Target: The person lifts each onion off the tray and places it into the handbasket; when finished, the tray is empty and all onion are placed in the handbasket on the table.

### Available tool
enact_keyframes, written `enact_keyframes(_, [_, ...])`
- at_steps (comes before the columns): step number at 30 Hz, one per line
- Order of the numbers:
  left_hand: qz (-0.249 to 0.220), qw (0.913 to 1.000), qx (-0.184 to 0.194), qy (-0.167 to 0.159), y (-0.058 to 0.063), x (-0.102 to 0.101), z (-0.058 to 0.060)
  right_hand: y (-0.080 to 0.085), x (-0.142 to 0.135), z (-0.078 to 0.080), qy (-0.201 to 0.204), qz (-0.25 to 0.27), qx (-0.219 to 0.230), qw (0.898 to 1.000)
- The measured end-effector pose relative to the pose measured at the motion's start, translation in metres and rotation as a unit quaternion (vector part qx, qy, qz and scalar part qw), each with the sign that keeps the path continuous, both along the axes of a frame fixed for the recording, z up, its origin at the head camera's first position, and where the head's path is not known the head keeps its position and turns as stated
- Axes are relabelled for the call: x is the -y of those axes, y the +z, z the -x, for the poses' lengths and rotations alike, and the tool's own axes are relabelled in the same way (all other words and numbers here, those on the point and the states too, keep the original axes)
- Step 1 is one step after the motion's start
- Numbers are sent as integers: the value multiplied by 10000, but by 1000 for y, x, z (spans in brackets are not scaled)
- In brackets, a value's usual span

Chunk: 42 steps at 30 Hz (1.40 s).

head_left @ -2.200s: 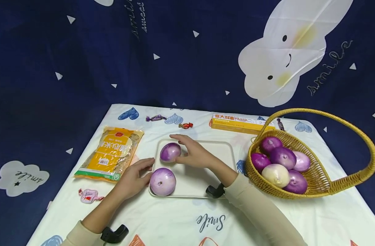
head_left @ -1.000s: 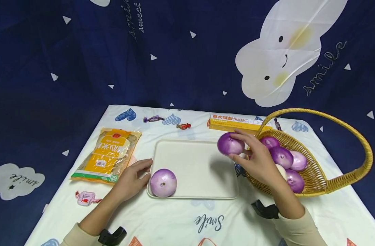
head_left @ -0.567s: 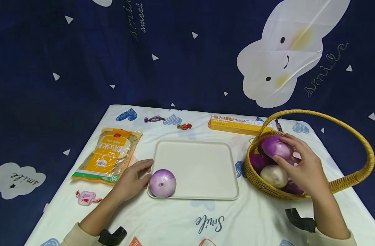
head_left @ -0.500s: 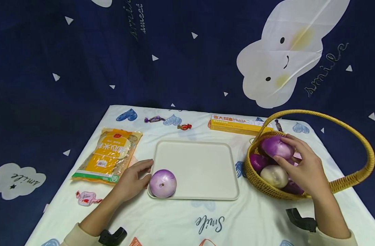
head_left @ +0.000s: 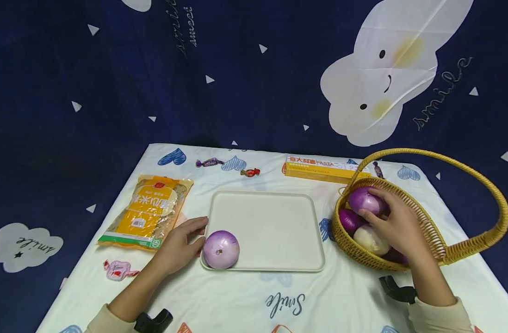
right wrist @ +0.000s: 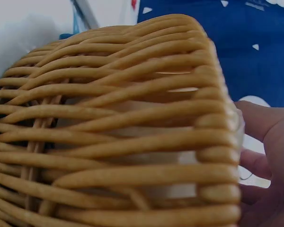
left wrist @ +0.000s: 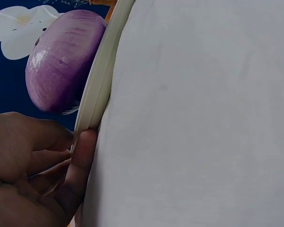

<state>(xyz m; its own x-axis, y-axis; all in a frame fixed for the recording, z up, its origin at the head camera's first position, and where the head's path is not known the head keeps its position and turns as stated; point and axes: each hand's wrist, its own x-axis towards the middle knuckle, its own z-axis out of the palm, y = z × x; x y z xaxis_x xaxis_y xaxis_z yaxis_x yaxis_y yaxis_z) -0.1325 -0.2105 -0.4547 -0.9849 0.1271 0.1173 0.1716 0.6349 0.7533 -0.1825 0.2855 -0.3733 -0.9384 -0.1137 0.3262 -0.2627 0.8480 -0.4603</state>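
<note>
In the head view my right hand (head_left: 397,226) holds a purple onion (head_left: 364,200), fingers and thumb on its right side. This onion is inside the wicker basket (head_left: 354,256), over the other onions. Beneath it show a darker purple onion (head_left: 350,221) and a whitish onion (head_left: 371,240); my hand covers others. My left hand (head_left: 176,245) is at the left edge of the off-white tray (head_left: 275,231), its fingertips pinching the rim in the left wrist view. A pale purple onion (head_left: 221,249) sits in the tray's near left corner. Basket weave (right wrist: 132,132) hides most of the right wrist view.
A yellow grain bag (head_left: 150,210) lies left of the tray. Behind, a pasta box (head_left: 325,171) lies near the basket. The basket's tall handle (head_left: 466,169) arches over its right part. Candy shapes (head_left: 120,269) and hearts mark the white cloth.
My right hand lifted the purple onion from the tray's far left and carried it right into the basket. Lately hand and onion shifted slightly left and lower. My left hand stayed at the tray.
</note>
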Motion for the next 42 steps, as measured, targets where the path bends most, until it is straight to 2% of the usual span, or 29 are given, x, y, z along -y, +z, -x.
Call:
enact_keyframes(4, [2, 10000, 2, 0, 1, -1, 0, 1, 1, 3, -123, -79, 96, 9998])
enact_keyframes(11, [-22, 10000, 10, 4, 0, -1, 1, 1, 1, 14, 19, -69, 256, 9996])
enact_keyframes(17, [-6, 10000, 40, 13, -2, -2, 1, 0, 0, 12, -7, -126, 316, 9994])
enact_keyframes(20, [8, 10000, 53, 3, -2, -2, 0, 8, 3, 3, -255, -201, 168, 9993])
enact_keyframes(22, [17, 10000, 55, -5, -2, -2, 0, 16, 10, -5, -505, -154, -68, 9986])
enact_keyframes(24, [29, 10000, 44, -9, -1, -2, 0, 24, 22, -12, -549, 105, -504, 9972])
enact_keyframes(26, [25, 10000, 47, -2, -1, -1, 0, 29, 40, -18, -245, 462, -925, 9943])
enact_keyframes(29, [25, 10000, 44, 21, -1, 0, 0, 25, 74, -23, 728, 640, -1146, 9887])
enact_keyframes(32, [25, 10000, 34, 7, -1, 0, 0, 11, 115, -29, 1859, 561, -681, 9786])
enact_keyframes(35, [4, 10000, 11, -33, -1, 0, 0, -7, 158, -36, 2695, 391, -94, 9622])
enact_keyframes(38, [-8, 10000, -17, -55, -1, 0, 0, -24, 196, -43, 3217, 182, 263, 9463])
enact_keyframes(42, [14, 10000, -47, -64, -1, 1, 1, -40, 233, -46, 3520, -102, 402, 9351])
